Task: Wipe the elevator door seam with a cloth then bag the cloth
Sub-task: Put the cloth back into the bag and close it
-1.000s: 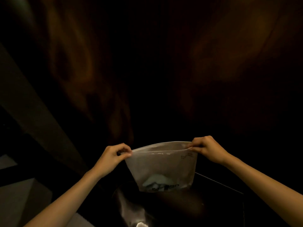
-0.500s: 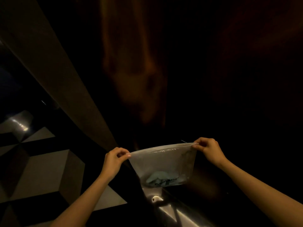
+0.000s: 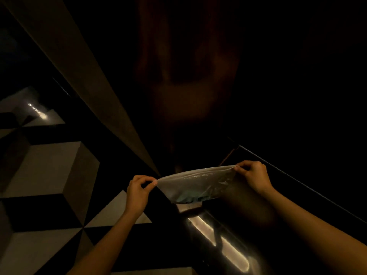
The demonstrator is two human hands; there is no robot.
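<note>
The cloth (image 3: 189,197) lies at the bottom of the clear bag (image 3: 198,183), a pale blue-green bundle. My left hand (image 3: 138,192) pinches the bag's left top corner and my right hand (image 3: 255,177) pinches its right top corner. Below the bag is a shiny metal sill (image 3: 222,241).

dark elevator door (image 3: 198,86) close ahead blocking forward reach, slanted door frame (image 3: 89,80) closing the left, metal sill (image 3: 222,239) below, thin rail (image 3: 297,181) bounding the right, open air above the patterned floor (image 3: 49,171) at left
</note>
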